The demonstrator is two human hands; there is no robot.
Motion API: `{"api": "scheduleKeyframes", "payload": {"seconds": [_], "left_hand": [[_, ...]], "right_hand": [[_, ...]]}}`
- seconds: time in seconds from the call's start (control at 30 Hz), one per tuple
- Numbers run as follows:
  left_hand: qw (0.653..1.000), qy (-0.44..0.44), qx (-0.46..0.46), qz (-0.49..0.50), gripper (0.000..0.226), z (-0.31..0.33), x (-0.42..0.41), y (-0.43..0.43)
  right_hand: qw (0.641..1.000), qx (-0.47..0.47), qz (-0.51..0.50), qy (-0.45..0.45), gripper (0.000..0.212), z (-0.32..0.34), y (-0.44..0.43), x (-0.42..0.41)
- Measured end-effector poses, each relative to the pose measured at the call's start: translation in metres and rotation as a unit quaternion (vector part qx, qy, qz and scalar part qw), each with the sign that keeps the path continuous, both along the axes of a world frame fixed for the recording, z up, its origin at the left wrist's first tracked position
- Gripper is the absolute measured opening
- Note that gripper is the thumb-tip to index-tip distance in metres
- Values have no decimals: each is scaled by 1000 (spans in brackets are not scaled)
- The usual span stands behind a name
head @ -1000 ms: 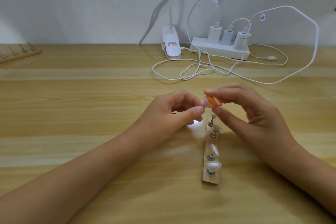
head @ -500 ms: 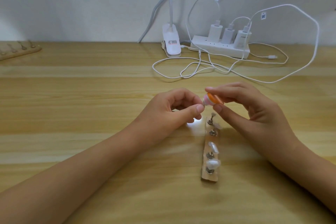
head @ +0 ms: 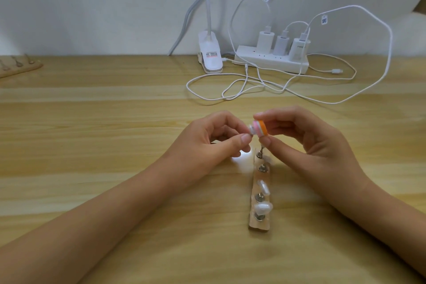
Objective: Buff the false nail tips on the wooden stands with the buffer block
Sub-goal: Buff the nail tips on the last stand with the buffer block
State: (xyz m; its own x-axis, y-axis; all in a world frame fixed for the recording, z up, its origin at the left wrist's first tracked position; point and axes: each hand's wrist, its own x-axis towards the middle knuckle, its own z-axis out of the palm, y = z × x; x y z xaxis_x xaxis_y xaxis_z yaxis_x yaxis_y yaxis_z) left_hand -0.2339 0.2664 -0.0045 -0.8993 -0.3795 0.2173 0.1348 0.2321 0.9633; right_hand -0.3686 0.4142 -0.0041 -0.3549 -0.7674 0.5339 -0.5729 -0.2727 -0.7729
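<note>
Both hands are held up just above the light wooden bench (head: pixel 92 122), very close together. The right hand (head: pixel 322 145) pinches a small buffer block with orange, white and pink layers (head: pixel 330 128) between its thumb and first fingers. The left hand (head: pixel 207 145) has its fingers curled, and its thumb and first finger pinch a tiny pale false nail tip (head: pixel 320 132). That nail tip touches the pink side of the buffer block.

Just below the hands, a long thin wooden stand (head: pixel 255 223) lies flat on the bench. A row of little metal pegs (head: pixel 259 196) sticks up from it. Two more white nail tips (head: pixel 263 187) sit on the pegs at the near end.

At the back, by the wall, there is a white power strip (head: pixel 272 63) with three white chargers (head: pixel 265 39) plugged in. Loose white cables (head: pixel 230 97) curl over the bench in front of it. A white clip lamp (head: pixel 210 57) stands just beside the strip. A second wooden stand (head: pixel 18 68) lies at the far left edge.
</note>
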Motion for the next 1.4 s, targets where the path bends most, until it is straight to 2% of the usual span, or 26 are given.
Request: {"api": "scheduleKeyframes", "payload": {"seconds": [0.43,0.53,0.67,0.8,1.0,1.4], "left_hand": [[1000,5,10,-6,6,0,0,0],[1000,5,10,-2,7,0,1,0],[1000,9,9,4,9,1,1,1],[1000,18,5,12,11,3,2,1],[1000,18,-17,5,18,3,4,4],[1000,26,-12,2,6,1,2,2]], "right_hand": [[998,-15,23,-50,26,3,-1,3],[998,-54,16,-32,28,3,1,5],[999,-28,14,-20,31,1,0,4],[997,-35,-5,70,32,0,-1,2],[992,-30,-6,120,31,0,2,1],[996,-12,-8,88,33,-1,1,-8]]}}
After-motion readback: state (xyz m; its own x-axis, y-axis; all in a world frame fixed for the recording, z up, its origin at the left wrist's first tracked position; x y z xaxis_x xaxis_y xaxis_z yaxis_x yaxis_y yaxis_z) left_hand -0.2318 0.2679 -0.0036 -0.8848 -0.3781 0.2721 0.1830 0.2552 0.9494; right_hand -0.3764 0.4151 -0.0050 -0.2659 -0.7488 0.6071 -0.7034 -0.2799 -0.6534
